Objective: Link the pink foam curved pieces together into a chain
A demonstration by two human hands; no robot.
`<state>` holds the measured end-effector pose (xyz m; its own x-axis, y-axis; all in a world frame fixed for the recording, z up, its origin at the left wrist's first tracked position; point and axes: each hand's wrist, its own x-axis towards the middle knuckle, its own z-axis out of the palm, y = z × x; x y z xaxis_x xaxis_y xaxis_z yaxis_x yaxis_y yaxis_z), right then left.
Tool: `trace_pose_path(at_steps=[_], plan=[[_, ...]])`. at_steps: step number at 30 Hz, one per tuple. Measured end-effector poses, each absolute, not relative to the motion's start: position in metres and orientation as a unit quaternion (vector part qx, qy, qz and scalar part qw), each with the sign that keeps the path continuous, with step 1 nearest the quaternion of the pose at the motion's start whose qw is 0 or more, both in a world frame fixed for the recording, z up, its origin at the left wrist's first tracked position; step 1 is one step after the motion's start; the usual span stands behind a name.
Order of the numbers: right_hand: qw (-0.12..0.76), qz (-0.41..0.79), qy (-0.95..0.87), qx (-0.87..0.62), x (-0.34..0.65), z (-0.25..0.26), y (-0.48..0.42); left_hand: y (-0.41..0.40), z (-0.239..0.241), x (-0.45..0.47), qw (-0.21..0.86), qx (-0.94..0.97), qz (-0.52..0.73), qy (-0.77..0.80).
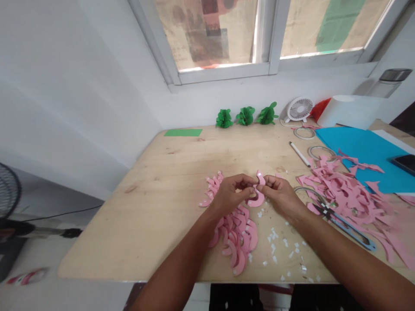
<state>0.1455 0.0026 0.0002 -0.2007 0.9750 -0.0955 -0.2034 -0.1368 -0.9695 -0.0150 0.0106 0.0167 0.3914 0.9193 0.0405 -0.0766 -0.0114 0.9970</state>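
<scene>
Both hands meet over the middle of the wooden table. My left hand [234, 191] pinches a curved pink paper piece [258, 200] from its left side, while my right hand [277, 192] grips the same piece from the right, thumb across its middle. A small white patch shows at the piece's upper tip. Under my left forearm lies a pile of pink paper crescents [239, 236]. Beyond that wrist, smaller curved pink pieces [212, 188] with white tips sit in a row. Small white bits [274, 247] are scattered between my forearms.
Scissors [352, 231] and pink paper scraps [353, 190] lie on the right, near tape rolls [304, 133] and a white pen [299, 154]. Blue sheets [359, 142], a phone [404, 164], and a small fan [298, 109] stand farther out. Green paper shapes [245, 115] line the wall.
</scene>
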Motion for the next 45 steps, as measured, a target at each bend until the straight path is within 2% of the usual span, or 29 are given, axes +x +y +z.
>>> trace_pose_path(at_steps=[6,33,39,45], plan=[[0.472,0.643,-0.442,-0.411,0.1456,0.0022,0.0019,0.0107,0.019,-0.0201,0.599,0.609,0.382,0.353],[0.464,0.66,-0.441,-0.395,0.1451,0.0048,0.0008,0.0126,0.0202,-0.0229,0.531,0.659,0.385,0.368],[0.465,0.643,-0.448,-0.411,0.1447,0.0033,0.001,0.0129,0.0194,-0.022,0.538,0.653,0.383,0.371],[0.47,0.634,-0.457,-0.411,0.1451,0.0004,0.0022,0.0124,0.0205,-0.0201,0.593,0.599,0.397,0.362]])
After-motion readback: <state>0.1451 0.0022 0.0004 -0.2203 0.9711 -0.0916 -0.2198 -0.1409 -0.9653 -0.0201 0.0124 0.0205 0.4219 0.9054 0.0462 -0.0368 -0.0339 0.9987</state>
